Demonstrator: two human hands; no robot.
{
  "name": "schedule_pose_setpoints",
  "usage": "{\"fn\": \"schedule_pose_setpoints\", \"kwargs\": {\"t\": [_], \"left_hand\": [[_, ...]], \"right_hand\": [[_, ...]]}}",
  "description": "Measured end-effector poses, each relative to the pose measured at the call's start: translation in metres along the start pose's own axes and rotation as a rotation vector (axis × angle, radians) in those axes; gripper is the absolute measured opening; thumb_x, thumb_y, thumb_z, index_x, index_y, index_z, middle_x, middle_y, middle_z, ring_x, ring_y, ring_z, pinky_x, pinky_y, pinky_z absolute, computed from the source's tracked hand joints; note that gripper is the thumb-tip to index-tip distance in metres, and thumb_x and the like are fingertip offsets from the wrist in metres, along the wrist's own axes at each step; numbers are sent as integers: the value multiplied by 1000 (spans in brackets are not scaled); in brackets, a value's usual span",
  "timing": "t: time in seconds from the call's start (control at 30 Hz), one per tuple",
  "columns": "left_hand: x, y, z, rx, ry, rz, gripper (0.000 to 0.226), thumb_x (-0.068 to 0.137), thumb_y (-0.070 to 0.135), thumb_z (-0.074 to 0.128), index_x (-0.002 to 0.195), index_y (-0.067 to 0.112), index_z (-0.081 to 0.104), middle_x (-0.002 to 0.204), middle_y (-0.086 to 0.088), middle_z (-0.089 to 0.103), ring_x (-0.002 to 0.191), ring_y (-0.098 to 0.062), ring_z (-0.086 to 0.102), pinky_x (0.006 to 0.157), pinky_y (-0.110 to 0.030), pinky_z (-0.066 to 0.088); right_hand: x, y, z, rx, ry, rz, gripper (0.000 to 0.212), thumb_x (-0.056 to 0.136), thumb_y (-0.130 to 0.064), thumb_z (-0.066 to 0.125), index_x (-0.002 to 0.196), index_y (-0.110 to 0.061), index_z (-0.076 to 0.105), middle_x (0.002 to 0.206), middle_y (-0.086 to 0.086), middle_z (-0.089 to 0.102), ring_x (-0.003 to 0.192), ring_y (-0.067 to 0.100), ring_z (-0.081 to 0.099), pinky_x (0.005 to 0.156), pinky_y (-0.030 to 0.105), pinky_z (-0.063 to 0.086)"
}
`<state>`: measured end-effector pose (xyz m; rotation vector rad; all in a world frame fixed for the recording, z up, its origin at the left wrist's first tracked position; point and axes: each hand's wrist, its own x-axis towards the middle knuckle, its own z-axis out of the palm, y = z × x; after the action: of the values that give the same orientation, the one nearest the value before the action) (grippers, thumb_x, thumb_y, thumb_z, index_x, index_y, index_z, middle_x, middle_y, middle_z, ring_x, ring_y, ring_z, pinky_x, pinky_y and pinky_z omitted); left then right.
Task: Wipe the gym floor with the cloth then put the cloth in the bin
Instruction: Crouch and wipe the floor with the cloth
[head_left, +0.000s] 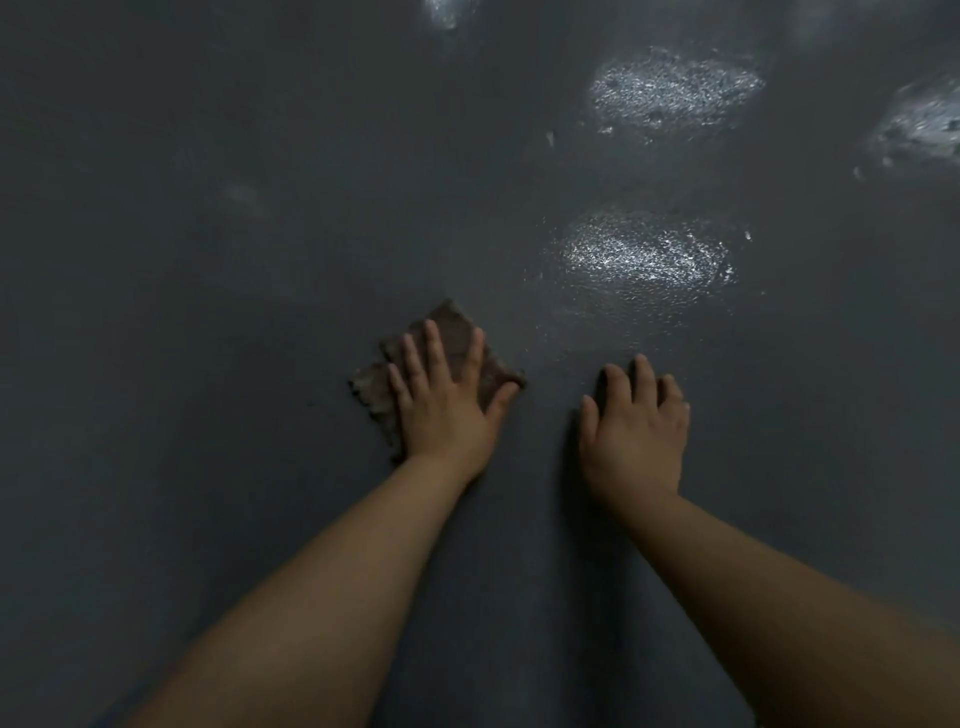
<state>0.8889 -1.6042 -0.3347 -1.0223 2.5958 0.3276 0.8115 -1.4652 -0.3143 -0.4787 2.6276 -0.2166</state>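
Two bare forearms reach forward from the bottom of the view over the dark grey gym floor (208, 364). The left hand (447, 410) lies flat on a brown cloth (457, 332), its fingers (434, 343) straight and spread wide, pressing the cloth to the floor. Just to its right, apart from the cloth, the right hand (636, 431) rests on the bare floor with fingers loosely bent, holding nothing. Farther out, shiny wet patches (644, 254) glint on the floor.
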Motion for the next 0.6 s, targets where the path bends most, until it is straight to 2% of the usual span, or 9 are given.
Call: {"fn": "schedule_pose_setpoints", "kwargs": {"t": [0.1,0.13,0.2,0.27,0.33,0.5,0.57,0.6], "left_hand": [[-25,22,13,30,-36,283,77,79,69,7,150,39,8,158,-11,-12,142,-36,-19,109,-49,-19],[-25,23,13,79,-41,366,74,80,66,7,149,40,9,158,-10,-11,142,-36,-19,108,-49,-20],[-14,15,7,188,-45,489,64,91,62,21,149,41,6,158,-8,-15,143,-35,-18,110,-50,-17],[2,1,-4,231,-63,512,64,95,58,30,149,42,0,157,-5,-19,144,-31,-19,113,-47,-13],[17,-17,-12,199,-48,412,65,94,59,30,149,41,-1,158,-4,-18,144,-29,-18,114,-46,-11],[24,-84,-14,29,27,-57,67,94,59,31,150,38,-1,158,-4,-16,145,-30,-15,113,-54,-6],[11,-89,-11,-36,5,-225,67,94,58,30,150,37,-1,158,-4,-16,144,-33,-15,112,-59,-5],[1,-83,-5,-42,3,-253,66,95,57,30,150,37,1,158,-6,-15,144,-35,-14,111,-60,-4]], "right_hand": [[0,-3,4,27,38,22,49,97,-36,40,142,-16,37,157,9,18,142,36,13,114,48,8],[0,-5,6,22,49,30,49,97,-37,40,141,-15,38,157,10,19,141,36,14,114,49,8],[-1,-12,7,25,74,18,50,98,-40,34,140,-15,41,156,12,21,141,37,16,114,50,8],[-1,-22,8,24,64,-42,52,97,-42,29,142,-16,40,156,12,19,142,36,15,114,49,6],[-2,-32,8,1,14,-108,50,100,-40,32,145,-20,33,158,10,12,143,32,9,116,46,3],[-1,-54,8,-22,-34,-200,50,100,-41,29,148,-24,27,160,6,2,145,30,3,116,45,4],[-2,-60,11,-27,-58,-206,50,100,-41,27,148,-25,26,160,5,1,145,30,2,117,45,3],[-3,-64,12,-24,-59,-203,50,100,-41,27,148,-25,26,160,5,2,145,30,3,117,45,3]]}}
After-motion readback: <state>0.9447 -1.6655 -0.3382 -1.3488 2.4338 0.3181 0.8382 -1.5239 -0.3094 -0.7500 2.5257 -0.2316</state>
